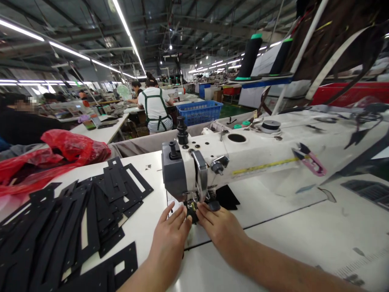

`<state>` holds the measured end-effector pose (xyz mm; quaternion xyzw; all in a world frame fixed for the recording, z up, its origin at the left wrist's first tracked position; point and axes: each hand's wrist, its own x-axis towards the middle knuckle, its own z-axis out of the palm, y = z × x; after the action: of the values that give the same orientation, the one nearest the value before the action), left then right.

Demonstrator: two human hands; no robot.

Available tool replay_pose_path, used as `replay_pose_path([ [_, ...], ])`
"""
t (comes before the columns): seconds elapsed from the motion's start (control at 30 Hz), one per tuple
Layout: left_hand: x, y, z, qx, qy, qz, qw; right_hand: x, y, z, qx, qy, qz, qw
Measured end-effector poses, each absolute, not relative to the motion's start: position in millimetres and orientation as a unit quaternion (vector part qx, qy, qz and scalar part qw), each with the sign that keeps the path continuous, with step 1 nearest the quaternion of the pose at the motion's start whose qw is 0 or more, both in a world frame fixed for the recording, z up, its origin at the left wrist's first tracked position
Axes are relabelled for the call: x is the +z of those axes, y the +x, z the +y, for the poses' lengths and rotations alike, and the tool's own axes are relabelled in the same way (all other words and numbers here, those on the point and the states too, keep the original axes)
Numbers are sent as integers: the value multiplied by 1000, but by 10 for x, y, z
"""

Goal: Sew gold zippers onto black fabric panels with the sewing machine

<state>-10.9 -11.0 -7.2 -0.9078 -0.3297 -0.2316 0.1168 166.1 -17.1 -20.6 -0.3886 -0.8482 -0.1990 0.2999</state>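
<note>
A white sewing machine [258, 150] stands in front of me, its needle and presser foot area [194, 198] at the middle of the view. A small black piece [192, 217] lies under the foot, mostly hidden by my fingers. On its left, my left hand [172, 233] rests with fingers stretched out and slightly apart, fingertips close to the foot. From the other side, my right hand [223, 229] lies with outstretched fingers at the piece's edge. Behind the foot, a flat black piece [227, 197] shows on the table.
Many flat black cut pieces [88, 211] with slots are heaped on the left, beside a red plastic bag [73, 146]. Pink-handled snips [314, 162] lie against the machine arm. Black thread cones [251, 56] stand above. A blue basket [199, 112] and co-workers are beyond.
</note>
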Motion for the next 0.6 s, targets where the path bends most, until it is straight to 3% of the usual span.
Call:
replay_pose_path([
  [0.6, -27, -74, 9, -270, -901, -329, 88, -162, 1681, -63, -159, -401, -859, 276],
])
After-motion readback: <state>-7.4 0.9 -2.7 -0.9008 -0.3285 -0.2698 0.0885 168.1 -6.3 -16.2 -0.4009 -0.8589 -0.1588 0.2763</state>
